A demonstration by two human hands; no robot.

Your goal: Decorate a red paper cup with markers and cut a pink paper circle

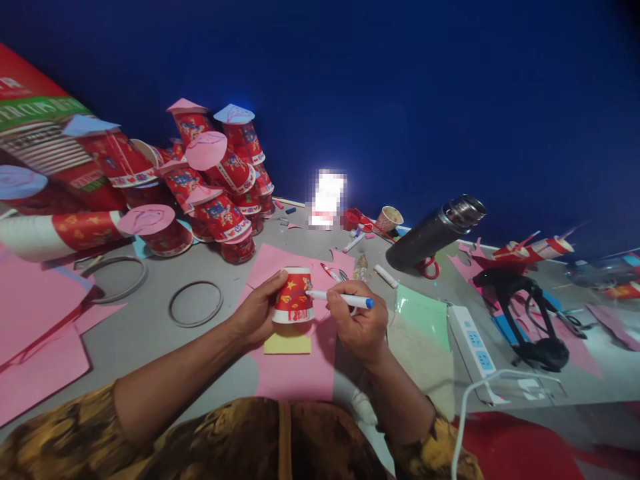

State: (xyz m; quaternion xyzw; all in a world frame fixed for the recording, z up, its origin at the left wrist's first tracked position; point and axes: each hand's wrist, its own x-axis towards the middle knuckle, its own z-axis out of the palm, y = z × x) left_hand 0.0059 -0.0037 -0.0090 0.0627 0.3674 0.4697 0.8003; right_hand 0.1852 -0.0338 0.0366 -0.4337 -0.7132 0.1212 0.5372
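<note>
My left hand (259,308) is wrapped round the side of a red paper cup (294,293), held upside down with its white rim lowest. Yellow stars and red scribbles mark the cup. In my right hand (361,321) is a white marker (345,299) with a blue end; its tip meets the cup's right side. Below the cup lie a yellow sticky-note pad (287,343) and a large pink paper sheet (295,383) on the grey table.
Decorated red cups (227,217) with paper tops stand stacked at left. Two grey rings (196,304) lie nearby. At right are a dark thermos (433,233), a green sheet (423,313), a power strip (473,353) and a black strap-like headset (520,320). A blue wall (400,100) rises behind.
</note>
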